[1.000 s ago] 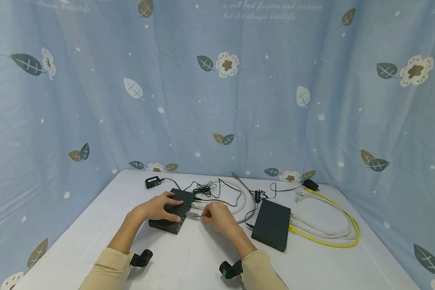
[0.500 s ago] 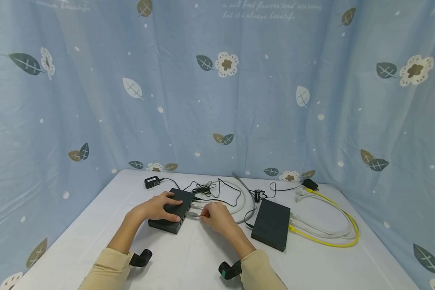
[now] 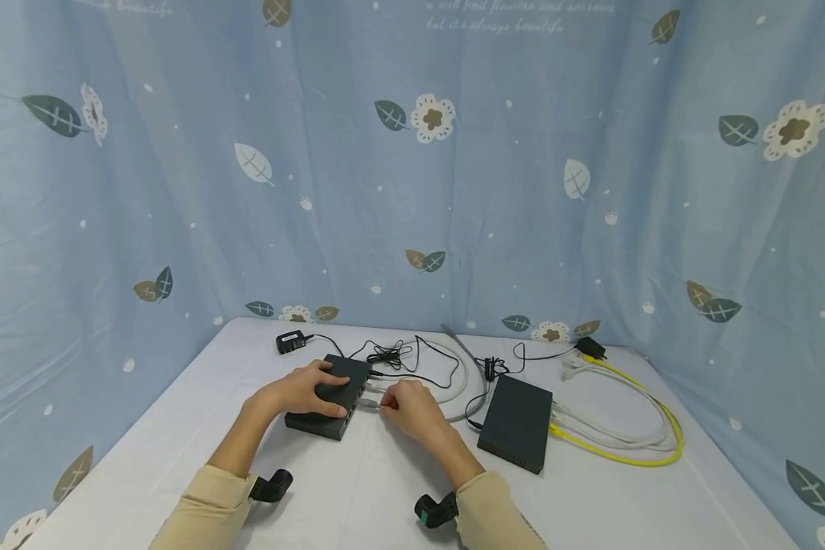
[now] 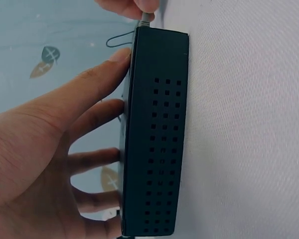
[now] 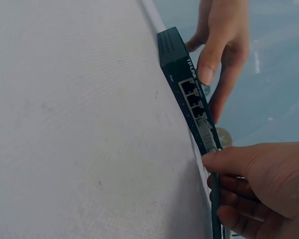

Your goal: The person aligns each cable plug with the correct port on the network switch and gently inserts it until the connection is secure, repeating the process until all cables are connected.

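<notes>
A black TP-LINK Ethernet switch (image 3: 316, 425) lies on the white table left of the middle. My left hand (image 3: 305, 391) rests on its top, fingers spread and straight, as the left wrist view shows from the vented side. Across from it, my right hand (image 3: 412, 412) pinches a grey network cable just behind its plug. In the right wrist view the clear plug (image 5: 206, 134) is at a port in the row, beside several bare ports (image 5: 192, 98). My right fingers hide part of the cable there. A pale cable and a thin black power lead also run from this switch.
A second black switch (image 3: 516, 420) lies to the right, with white and yellow cables (image 3: 632, 462) looping from it. Black power adapters (image 3: 290, 342) and a bundled black lead (image 3: 388, 357) lie toward the back. A blue patterned curtain (image 3: 357, 191) hangs behind the table.
The view shifts very slightly. Both hands keep their places, the left on the switch and the right pinching the network cable by its plug.
</notes>
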A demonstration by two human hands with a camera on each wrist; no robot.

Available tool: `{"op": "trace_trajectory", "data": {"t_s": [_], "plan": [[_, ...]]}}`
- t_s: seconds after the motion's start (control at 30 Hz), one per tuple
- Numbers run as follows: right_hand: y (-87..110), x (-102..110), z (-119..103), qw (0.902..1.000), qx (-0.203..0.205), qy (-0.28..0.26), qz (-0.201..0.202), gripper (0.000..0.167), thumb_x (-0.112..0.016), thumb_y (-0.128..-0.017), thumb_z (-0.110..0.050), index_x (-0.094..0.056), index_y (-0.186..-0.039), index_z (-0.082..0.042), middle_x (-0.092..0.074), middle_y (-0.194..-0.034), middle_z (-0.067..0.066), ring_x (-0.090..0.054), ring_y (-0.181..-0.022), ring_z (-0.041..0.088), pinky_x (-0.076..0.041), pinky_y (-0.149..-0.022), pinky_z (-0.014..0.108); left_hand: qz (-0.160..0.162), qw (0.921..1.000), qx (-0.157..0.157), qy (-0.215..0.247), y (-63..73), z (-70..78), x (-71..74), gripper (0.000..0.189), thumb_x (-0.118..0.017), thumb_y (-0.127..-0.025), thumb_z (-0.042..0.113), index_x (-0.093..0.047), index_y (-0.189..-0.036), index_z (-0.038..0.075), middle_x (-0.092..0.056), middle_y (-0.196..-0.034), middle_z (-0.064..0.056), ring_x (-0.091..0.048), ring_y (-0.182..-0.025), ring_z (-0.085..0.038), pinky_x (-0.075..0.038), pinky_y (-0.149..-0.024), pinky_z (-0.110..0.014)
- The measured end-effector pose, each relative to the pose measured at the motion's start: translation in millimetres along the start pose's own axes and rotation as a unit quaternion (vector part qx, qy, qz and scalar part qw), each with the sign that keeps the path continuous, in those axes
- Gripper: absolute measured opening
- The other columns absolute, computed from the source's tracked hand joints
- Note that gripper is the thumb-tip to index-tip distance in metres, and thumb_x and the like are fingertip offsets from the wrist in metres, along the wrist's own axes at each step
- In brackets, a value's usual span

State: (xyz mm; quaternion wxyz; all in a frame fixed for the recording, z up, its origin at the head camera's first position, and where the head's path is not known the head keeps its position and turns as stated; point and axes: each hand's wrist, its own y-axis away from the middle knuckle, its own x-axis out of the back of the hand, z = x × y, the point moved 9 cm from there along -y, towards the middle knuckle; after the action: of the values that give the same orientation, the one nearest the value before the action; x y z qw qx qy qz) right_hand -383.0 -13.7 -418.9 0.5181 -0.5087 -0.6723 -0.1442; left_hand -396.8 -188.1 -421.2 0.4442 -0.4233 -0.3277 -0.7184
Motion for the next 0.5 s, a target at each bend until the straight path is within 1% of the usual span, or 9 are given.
{"op": "trace_trajectory", "data": {"t_s": [0.3, 0.5], "plan": [[-0.6, -0.5, -1.0, 1.0000, 0.005, -0.002, 0.001, 0.007, -0.072, -0.089, -0.016, -0.079, -0.087, -0.014, -0.070, -0.074, -0.006, -0.055, -0.061, -0.002, -0.045, -0.057, 0.016, -0.002, 1.0000, -0.001, -0.004, 1.3, 4.5, 1.6, 0.072, -0.077, -0.078, 0.054, -0.059, -0.138, 0.020, -0.034, -0.154, -0.024, -0.036, -0.137, -0.052, -0.035, -0.103, -0.068], [0.4, 0.0, -1.8, 0.9999, 0.001, 0.015, 0.005, 0.006, -0.073, -0.088, -0.018, -0.079, -0.087, -0.016, -0.070, -0.074, -0.008, -0.056, -0.062, -0.001, -0.045, -0.056, 0.017, -0.002, 1.0000, -0.005, -0.004, 2.3, 5.7, 1.4, 0.073, -0.077, -0.077, 0.055, -0.059, -0.138, 0.020, -0.034, -0.154, -0.025, -0.036, -0.138, -0.051, -0.036, -0.104, -0.067]]}}
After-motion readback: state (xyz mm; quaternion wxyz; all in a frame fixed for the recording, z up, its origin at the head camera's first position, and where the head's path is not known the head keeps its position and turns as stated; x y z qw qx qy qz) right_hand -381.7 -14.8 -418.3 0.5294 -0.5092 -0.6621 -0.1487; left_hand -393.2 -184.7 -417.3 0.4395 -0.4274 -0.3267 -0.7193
